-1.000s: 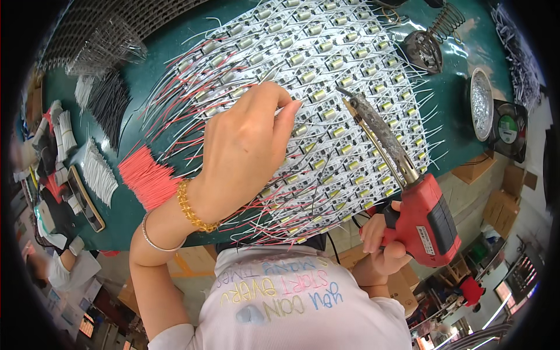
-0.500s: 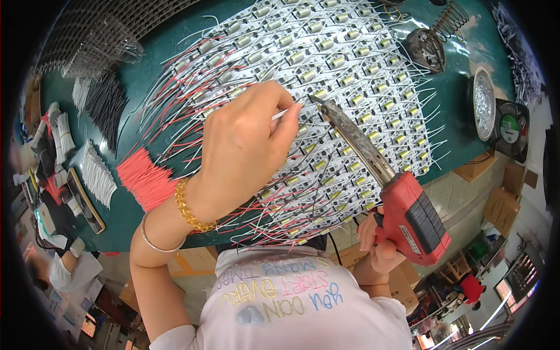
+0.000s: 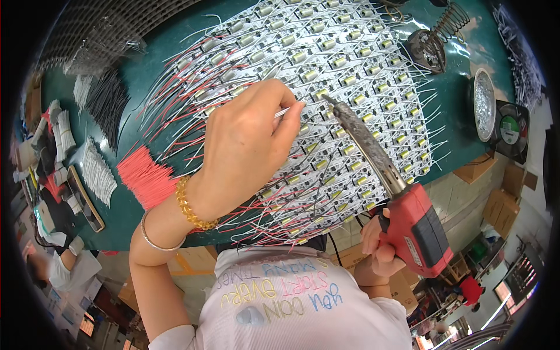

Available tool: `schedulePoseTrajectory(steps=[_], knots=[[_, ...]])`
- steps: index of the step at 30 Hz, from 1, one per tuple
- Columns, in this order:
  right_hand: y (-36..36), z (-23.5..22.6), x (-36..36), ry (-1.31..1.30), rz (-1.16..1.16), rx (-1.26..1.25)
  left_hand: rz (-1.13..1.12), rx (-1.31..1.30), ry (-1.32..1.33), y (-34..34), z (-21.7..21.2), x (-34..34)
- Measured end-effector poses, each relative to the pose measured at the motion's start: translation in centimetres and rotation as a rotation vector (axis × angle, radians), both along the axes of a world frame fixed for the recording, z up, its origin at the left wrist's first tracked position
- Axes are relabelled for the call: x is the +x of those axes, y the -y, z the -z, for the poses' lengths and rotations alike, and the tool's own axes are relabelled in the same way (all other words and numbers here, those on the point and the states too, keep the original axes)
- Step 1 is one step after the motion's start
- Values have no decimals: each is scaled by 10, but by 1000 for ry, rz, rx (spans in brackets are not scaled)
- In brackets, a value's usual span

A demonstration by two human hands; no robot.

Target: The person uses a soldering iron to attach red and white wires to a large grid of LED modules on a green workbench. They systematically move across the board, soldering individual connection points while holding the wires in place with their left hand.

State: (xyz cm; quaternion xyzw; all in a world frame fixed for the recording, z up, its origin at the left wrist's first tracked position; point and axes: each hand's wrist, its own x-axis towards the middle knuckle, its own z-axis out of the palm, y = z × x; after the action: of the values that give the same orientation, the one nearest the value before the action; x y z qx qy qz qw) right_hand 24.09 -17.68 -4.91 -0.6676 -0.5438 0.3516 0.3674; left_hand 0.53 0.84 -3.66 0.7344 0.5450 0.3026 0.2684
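My left hand [image 3: 248,134] is closed in a pinch on a thin white wire [image 3: 282,112], above a broad sheet of small white circuit boards [image 3: 373,125]. Each board carries a yellowish cylindrical component, and many red and white wires stick out on the left. A red and black soldering gun [image 3: 421,230] is gripped in my right hand [image 3: 380,248]. Its long metal barrel slants up and left, and the dark tip [image 3: 328,99] is over the boards, a short gap to the right of my left fingertips. Whether the tip touches a board I cannot tell.
Left of the boards lie piles of red wires [image 3: 146,177], white wires [image 3: 98,174] and black wires [image 3: 107,108] on the green tabletop [image 3: 154,58]. At the right are a coiled-spring iron stand [image 3: 429,49], a round metal dish [image 3: 483,105] and a black fan [image 3: 511,131].
The soldering gun has shifted right and slightly down, its tip drawing away from my left fingertips. My left hand has barely moved and still pinches the wire.
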Motion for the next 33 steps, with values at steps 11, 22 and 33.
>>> schedulePoseTrajectory(steps=[11,22,33], knots=[[-7,-3,-15,-355,130,106,-1,0,-20,1,-2,1],[-5,-17,-4,-583,90,173,39,71,30,3,-45,-22],[17,2,7,-370,-19,166,84,70,-129,15,4,12]])
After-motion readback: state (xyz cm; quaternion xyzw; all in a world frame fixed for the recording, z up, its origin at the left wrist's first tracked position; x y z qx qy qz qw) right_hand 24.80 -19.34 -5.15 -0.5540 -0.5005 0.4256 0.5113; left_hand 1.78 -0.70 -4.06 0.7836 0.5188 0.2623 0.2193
